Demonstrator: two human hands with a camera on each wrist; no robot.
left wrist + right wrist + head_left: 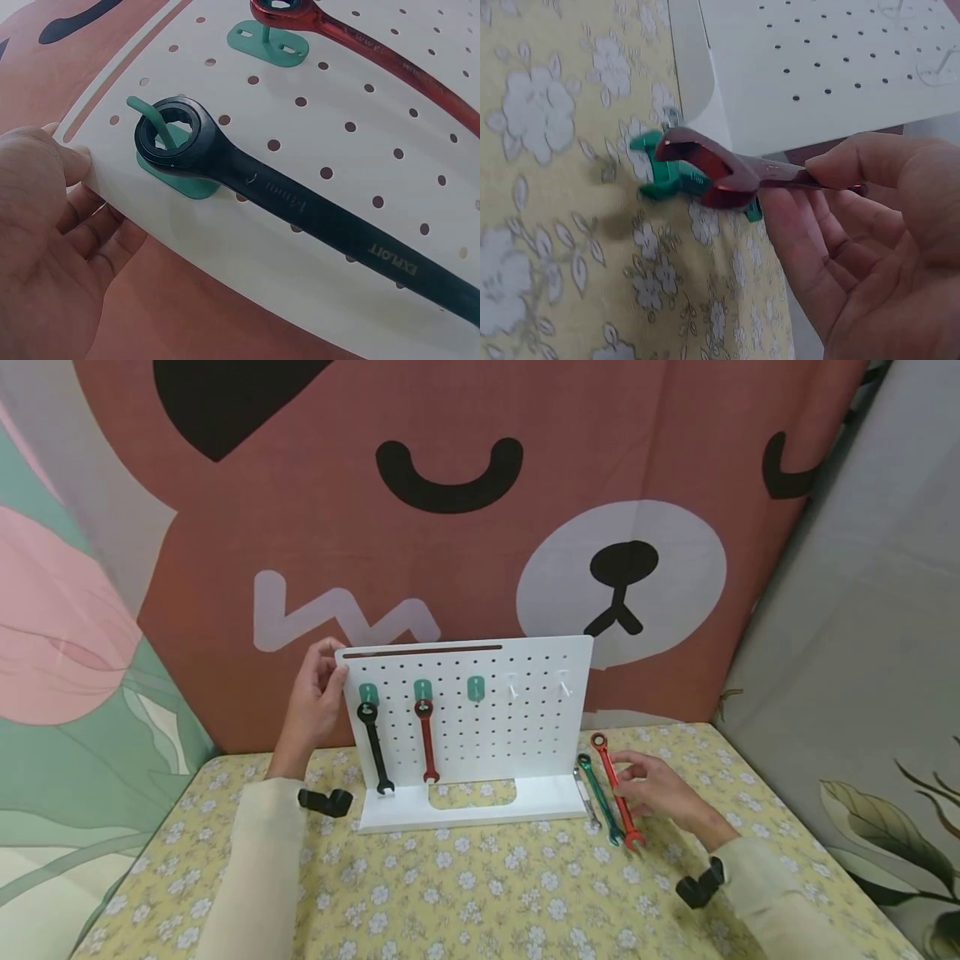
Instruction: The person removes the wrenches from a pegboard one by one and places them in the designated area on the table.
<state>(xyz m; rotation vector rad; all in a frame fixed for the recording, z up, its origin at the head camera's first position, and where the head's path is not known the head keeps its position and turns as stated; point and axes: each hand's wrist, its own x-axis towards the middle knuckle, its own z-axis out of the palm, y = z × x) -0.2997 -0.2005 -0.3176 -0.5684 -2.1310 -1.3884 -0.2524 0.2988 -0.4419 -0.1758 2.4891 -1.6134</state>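
My left hand (pixel 317 693) grips the upper left corner of a white pegboard (pixel 536 718), thumb in front and fingers behind. Close by, a black ratcheting wrench (pixel 300 191) hangs by its ring end on a green hook (pixel 176 180). A dark red wrench (pixel 428 743) hangs from the neighbouring green hook. To the right of the board, my right hand (pixel 656 789) pinches a bright red wrench (pixel 617 789) between thumb and fingers, raised above the table with its open end toward the camera. Beneath it, a green wrench (pixel 600 797) lies on the tablecloth.
A third green hook (pixel 476 687) and two clear hooks (pixel 512 685) on the board carry nothing. A silver wrench (pixel 587 797) lies against the right end of the board's base (pixel 480 817). The floral tablecloth (pixel 480 893) spreads in front; a printed curtain (pixel 450 560) hangs behind.
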